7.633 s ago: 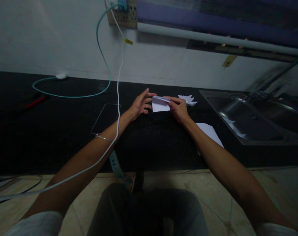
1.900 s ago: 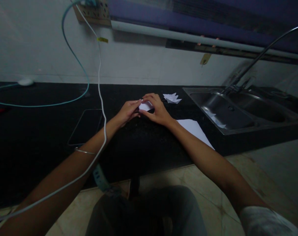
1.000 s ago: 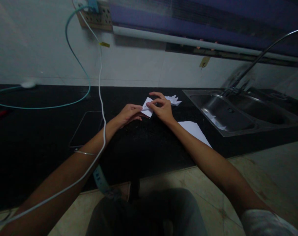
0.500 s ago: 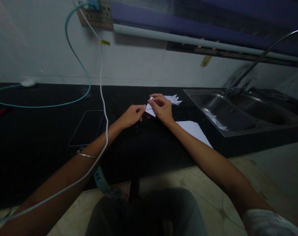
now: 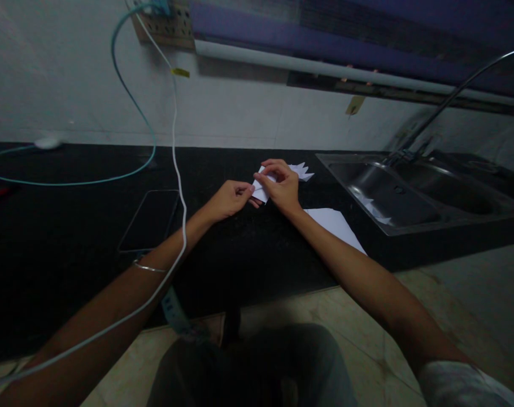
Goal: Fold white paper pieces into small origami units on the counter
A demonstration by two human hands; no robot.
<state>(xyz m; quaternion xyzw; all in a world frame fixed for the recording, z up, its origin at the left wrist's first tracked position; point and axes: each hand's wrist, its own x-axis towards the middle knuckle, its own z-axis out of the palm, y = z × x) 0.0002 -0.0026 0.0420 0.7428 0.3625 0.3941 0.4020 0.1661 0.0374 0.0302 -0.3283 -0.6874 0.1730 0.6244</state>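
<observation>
A small folded white paper (image 5: 261, 194) is held between my two hands above the dark countertop. My left hand (image 5: 230, 200) pinches its left edge between thumb and fingers. My right hand (image 5: 282, 185) grips its upper right side, the thumb lying on the face and the fingers curled behind. Part of the paper is hidden by the right fingers. Just behind my right hand lie pointed folded white paper pieces (image 5: 303, 172). A stack of white paper sheets (image 5: 335, 226) rests on the counter below my right wrist, partly covered by the forearm.
A dark phone or tablet (image 5: 150, 221) lies left of my left forearm. A white cable (image 5: 176, 164) hangs across that forearm, and a teal cable (image 5: 70, 183) loops on the counter. At right is a steel double sink (image 5: 392, 230) with a curved faucet (image 5: 447, 100).
The paper has turned slightly and shows a squarer outline. My left fingers have shifted a little to the right along its edge; my right hand stays almost in place.
</observation>
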